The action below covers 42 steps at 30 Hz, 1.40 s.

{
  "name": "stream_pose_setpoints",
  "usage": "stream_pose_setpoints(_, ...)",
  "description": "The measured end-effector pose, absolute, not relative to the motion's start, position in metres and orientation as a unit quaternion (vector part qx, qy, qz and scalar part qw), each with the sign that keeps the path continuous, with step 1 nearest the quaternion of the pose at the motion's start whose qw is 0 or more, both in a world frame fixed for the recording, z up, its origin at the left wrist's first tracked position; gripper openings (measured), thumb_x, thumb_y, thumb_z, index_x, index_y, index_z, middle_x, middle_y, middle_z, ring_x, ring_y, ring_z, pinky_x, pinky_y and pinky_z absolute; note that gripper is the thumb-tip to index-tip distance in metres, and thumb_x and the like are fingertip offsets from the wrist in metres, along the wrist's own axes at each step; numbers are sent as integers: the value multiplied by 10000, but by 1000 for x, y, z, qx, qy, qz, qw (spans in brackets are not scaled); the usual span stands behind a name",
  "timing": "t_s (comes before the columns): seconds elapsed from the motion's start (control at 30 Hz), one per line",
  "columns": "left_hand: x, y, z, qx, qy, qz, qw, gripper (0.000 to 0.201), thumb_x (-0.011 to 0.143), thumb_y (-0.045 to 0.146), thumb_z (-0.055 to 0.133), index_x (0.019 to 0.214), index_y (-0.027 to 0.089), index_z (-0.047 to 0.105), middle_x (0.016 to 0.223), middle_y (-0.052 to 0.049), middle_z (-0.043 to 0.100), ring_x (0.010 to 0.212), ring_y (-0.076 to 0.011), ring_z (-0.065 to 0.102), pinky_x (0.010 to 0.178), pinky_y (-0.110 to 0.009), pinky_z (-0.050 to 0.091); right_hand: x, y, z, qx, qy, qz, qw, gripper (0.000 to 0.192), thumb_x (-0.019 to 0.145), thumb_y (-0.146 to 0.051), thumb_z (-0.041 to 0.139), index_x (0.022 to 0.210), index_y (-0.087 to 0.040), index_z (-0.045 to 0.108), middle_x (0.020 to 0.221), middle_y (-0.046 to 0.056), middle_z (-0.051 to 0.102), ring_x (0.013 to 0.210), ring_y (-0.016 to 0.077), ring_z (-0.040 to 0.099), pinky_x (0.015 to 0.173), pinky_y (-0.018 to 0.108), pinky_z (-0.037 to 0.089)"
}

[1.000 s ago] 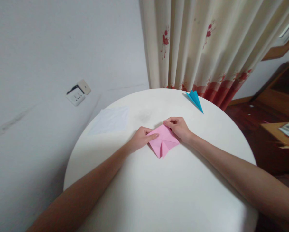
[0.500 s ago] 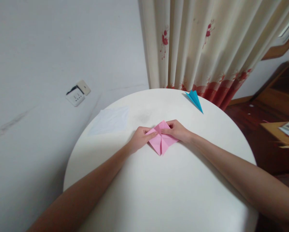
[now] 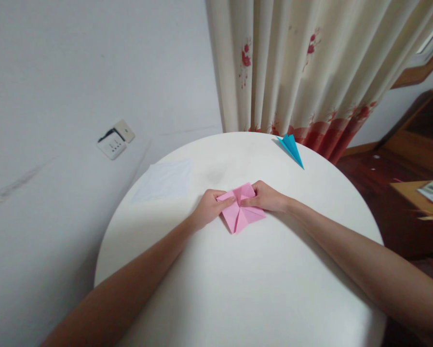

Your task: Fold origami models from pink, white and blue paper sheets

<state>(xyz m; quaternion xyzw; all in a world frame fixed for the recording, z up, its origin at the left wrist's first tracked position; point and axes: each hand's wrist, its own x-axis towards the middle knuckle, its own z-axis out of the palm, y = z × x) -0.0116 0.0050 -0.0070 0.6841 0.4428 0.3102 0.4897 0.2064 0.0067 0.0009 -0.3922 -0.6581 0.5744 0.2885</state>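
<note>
A folded pink origami paper (image 3: 241, 222) is held between both hands above the middle of the white round table (image 3: 234, 289). Its creases meet near the centre, and its pointed corners spread outward. My left hand (image 3: 208, 210) grips the left side, thumb on top and the other fingers partly hidden beneath. My right hand (image 3: 269, 196) pinches the right side, its thumb reaching toward the centre. The undersides of the paper and the fingertips below it are hidden.
A blue paper plane (image 3: 291, 150) lies near the table's far right edge. Toward the far left is a thin white sheet (image 3: 164, 179). Behind stand a pale wall with a loose socket (image 3: 111, 145) and a floral curtain (image 3: 292, 72). A cardboard box (image 3: 415, 195) is at right.
The pink paper has turned slightly, its near corner shifting left and its far corner right. My right hand has moved a little with it; both hands keep their hold.
</note>
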Motion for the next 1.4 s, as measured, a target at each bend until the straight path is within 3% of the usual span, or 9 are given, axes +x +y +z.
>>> stream_pose_setpoints(0.53,-11,5,-6,689,448,311,478,452,794,534,682,674,102,622,602,15,510,560,-95,437,513,-208,273,205,8,-5,-385,-645,586,303,371,716,-451,759,801,-93,705,714,32,661,612,130,563,571,249,435)
stream_pose_setpoints(0.8,-14,7,-8,699,435,290,488,428,795,525,686,739,102,666,648,3,549,584,-103,461,527,-206,290,203,7,-5,-402,-625,590,314,407,738,-514,722,703,-113,664,620,14,614,523,104,508,478,222,363)
stream_pose_setpoints(1.1,-14,7,-4,702,440,276,487,433,789,519,688,710,93,680,605,7,523,556,-100,442,512,-212,266,197,9,-7,-417,-561,592,401,342,690,-449,762,770,-123,698,662,24,642,532,115,530,482,236,379)
stream_pose_setpoints(1.4,-14,5,-1,708,437,261,490,440,788,535,676,685,108,651,584,18,503,540,-95,422,503,-213,250,193,11,-9,-436,-497,580,475,367,661,-490,765,617,-156,618,559,-23,555,491,92,444,456,232,302)
